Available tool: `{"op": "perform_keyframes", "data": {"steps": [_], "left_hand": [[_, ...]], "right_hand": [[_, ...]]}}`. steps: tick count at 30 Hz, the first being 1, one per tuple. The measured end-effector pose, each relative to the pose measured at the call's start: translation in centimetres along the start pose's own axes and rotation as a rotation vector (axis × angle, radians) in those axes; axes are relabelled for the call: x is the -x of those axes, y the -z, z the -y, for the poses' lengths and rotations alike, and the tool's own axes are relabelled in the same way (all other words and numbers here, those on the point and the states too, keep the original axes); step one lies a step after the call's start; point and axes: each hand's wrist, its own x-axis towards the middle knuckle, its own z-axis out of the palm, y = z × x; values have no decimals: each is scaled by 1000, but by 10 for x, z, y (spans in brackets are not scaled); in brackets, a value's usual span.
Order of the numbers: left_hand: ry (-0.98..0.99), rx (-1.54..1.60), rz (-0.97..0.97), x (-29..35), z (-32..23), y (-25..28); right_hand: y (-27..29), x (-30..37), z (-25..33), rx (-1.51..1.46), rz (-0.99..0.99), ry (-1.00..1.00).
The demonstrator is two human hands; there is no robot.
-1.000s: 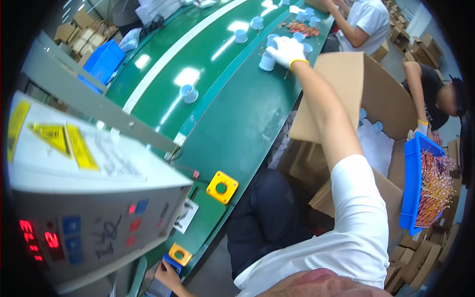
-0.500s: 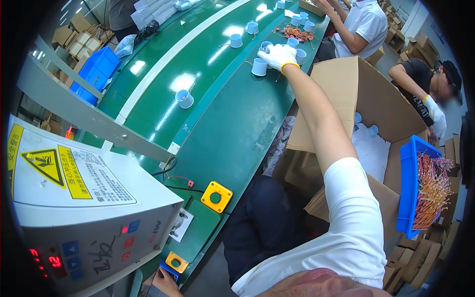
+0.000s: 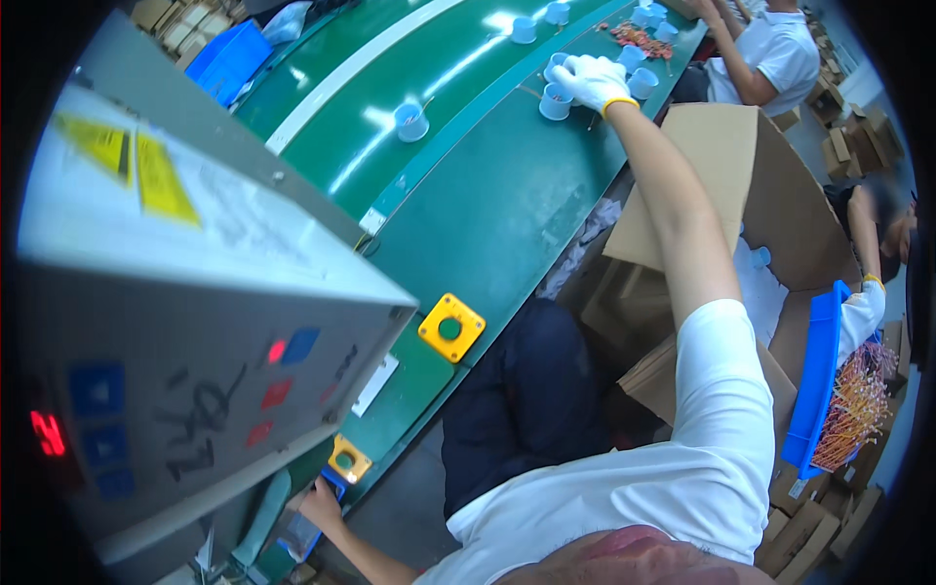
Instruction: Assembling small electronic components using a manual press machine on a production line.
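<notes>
My right hand (image 3: 595,84), in a white glove with a yellow cuff, reaches far across the green bench. Its fingers curl down on a light blue cup (image 3: 556,68); a second light blue cup (image 3: 556,102) stands just nearer, with small pinkish pieces inside. The fingertips are partly hidden behind the glove. Low on the left, my bare left hand (image 3: 318,503) is closed at a small blue bin (image 3: 300,538), below a yellow button box (image 3: 347,458). What its fingers hold is too small to tell.
A white machine (image 3: 234,361) with red digits fills the left. More cups and reddish wire bundles (image 3: 639,41) lie at the far end. An open carton (image 3: 697,146) stands to my right, beside a blue tray (image 3: 817,380) of wires. Co-workers sit beyond.
The view has shifted, bringing the machine closer. My left hand shows more fully over the blue bin. On the right, a co-worker's gloved hand has moved to the tray of wires.
</notes>
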Motion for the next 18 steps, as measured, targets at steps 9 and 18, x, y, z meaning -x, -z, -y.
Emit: {"op": "perform_keyframes", "data": {"steps": [9,18], "left_hand": [[18,79,46,-9,-6,6],[56,75,5,-6,-11,8]], "right_hand": [[-11,54,75,12,-73,188],[-14,152,183,-72,-57,636]]}}
